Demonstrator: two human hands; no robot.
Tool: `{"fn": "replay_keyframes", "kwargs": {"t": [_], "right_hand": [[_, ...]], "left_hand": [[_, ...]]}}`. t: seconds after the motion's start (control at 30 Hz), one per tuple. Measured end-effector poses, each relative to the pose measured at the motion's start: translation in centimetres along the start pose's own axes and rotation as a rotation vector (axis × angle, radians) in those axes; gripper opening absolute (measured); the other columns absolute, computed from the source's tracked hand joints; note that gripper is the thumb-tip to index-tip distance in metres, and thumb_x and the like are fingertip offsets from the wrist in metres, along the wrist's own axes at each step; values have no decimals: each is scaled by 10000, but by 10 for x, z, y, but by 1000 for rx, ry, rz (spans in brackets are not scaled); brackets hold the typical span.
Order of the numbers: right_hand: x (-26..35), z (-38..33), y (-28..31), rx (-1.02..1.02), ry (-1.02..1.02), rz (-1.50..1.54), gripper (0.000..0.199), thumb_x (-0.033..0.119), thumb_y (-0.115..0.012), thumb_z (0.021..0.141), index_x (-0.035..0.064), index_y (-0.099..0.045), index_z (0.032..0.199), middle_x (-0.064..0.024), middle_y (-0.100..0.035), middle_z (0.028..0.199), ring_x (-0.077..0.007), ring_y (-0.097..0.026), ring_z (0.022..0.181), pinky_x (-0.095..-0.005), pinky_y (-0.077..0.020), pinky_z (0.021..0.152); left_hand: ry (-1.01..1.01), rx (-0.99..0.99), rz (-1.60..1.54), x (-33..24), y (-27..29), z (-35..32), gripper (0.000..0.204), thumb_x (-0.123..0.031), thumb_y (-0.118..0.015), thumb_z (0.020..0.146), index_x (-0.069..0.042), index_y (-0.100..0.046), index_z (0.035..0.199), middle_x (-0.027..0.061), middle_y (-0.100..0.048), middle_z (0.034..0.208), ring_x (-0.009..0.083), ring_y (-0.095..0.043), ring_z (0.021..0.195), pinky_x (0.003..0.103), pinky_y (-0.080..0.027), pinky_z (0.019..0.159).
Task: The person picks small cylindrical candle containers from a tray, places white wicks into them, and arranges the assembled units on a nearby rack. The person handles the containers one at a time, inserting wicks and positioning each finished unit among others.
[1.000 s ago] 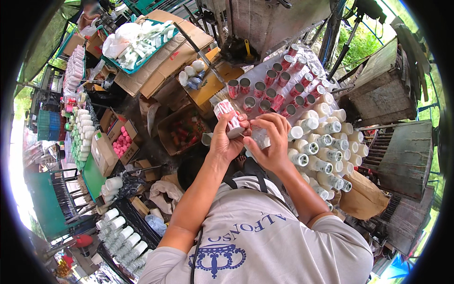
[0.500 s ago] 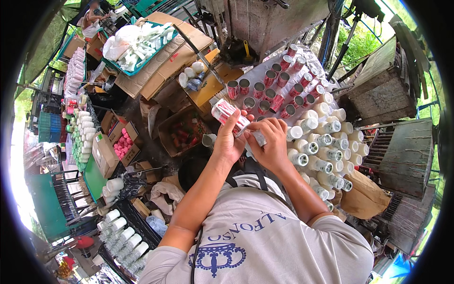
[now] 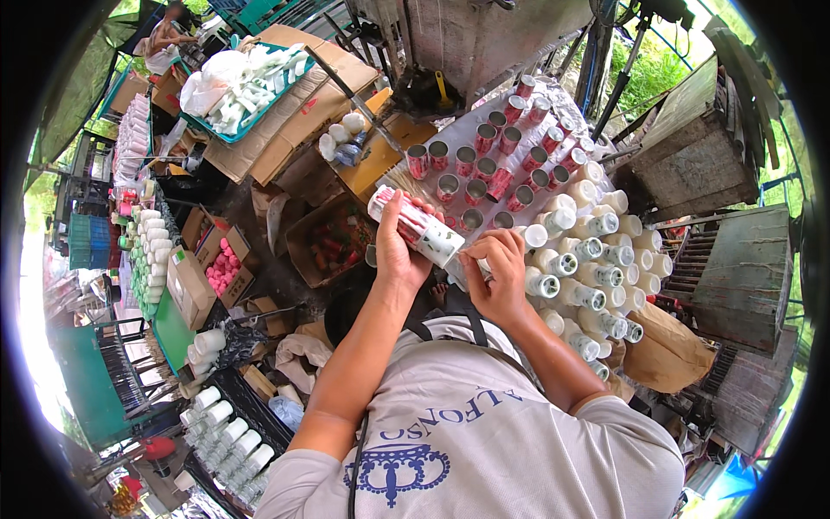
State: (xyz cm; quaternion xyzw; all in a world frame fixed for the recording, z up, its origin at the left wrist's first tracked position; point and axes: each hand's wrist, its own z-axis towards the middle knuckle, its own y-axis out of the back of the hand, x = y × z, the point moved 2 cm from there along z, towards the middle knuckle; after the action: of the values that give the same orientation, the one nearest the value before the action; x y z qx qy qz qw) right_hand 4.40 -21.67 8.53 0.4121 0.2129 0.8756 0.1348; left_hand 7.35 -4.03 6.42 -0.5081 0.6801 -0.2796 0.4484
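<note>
My left hand (image 3: pixel 403 259) is wrapped round a white candle (image 3: pixel 438 245) in a red-and-white wrapper. The candle is tilted, and its bare white end with dark green marks points toward my right hand. Close beside that end, my right hand (image 3: pixel 499 270) has thumb and fingers pinched together. Whatever lies between those fingertips is too small to tell. Just beyond my hands, several open-topped red cans (image 3: pixel 473 190) stand on a covered table (image 3: pixel 512 112). To the right lie many white candles (image 3: pixel 590 274), stacked on their sides with round ends toward me.
A brown paper bag (image 3: pixel 670 350) sits below the candle stack. At the left are a cardboard box of pink pieces (image 3: pixel 225 268), a box of red scraps (image 3: pixel 303 233), and rows of white candles (image 3: pixel 226 437). A green tray (image 3: pixel 278 86) holds white strips. A person (image 3: pixel 166 39) sits far left.
The wrapped candle has shifted slightly left and turned, so more of its bare white end shows. My right fingers have moved off that end and sit a little apart from it.
</note>
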Motion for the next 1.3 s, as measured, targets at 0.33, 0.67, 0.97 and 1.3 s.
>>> {"fn": "replay_keyframes", "kwargs": {"t": [0.33, 0.67, 0.97, 1.3], "right_hand": [[-19, -13, -15, 156, -517, 662, 541, 278, -835, 930, 2, -598, 1330, -120, -703, 1142, -175, -664, 1021, -349, -555, 862], [-32, -47, 33, 149, -659, 1157, 631, 47, -833, 897, 22, -481, 1419, -49, -570, 1326, -143, -557, 1207, -335, -476, 1032], [-15, -54, 55, 206, -738, 1005, 797, 134, -845, 874, 50, -434, 1551, -70, -588, 1411, -171, -545, 1308, -378, -426, 1135], [-70, -77, 289, -516, -898, -440, 477, 304, -855, 901, 42, -653, 1245, -150, -748, 1069, -182, -723, 893, -328, -565, 744]], "left_hand": [[-251, 69, 421, 22, -18, -19, 227, -166, -762, 991, -74, -609, 1131, 57, -676, 985, 173, -686, 905, 375, -580, 854], [-228, -40, 236, -6, -5, 15, 392, -384, -737, 1009, -127, -601, 1273, 60, -679, 1110, 242, -677, 1020, 462, -552, 944], [199, -10, 484, 32, 16, 25, 347, -269, -645, 968, -100, -642, 1271, 74, -721, 1086, 275, -722, 982, 448, -604, 799], [368, -14, 525, 55, 10, 29, 456, -319, -634, 1007, -37, -611, 1364, 103, -732, 1193, 240, -732, 1016, 337, -626, 734]]}}
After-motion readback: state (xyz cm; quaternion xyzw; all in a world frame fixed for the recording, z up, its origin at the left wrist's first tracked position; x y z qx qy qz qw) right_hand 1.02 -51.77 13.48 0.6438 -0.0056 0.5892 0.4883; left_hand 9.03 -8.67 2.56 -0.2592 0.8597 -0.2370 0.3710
